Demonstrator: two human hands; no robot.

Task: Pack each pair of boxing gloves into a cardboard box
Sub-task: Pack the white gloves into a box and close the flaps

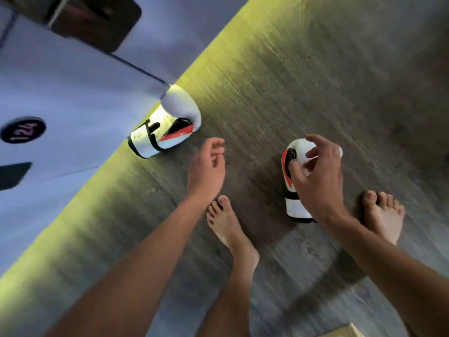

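Note:
Two white boxing gloves with red and black trim lie on the grey wood floor. One glove (170, 122) rests against the foot of the white wall, at the upper left of my hands. The other glove (295, 203) lies in front of my right foot, with its cuff toward me. My right hand (315, 176) is over this glove's padded end, fingers spread and curved, thumb at its black palm patch; it covers much of the glove. My left hand (206, 169) hangs between the two gloves with loosely curled fingers and holds nothing.
My bare feet (228, 222) (384, 212) stand on the floor close to the right glove. A corner of a cardboard box (345, 330) shows at the bottom edge. The white wall (60, 93) carries a round dark "124" label (23, 130) and a dark panel (94, 20).

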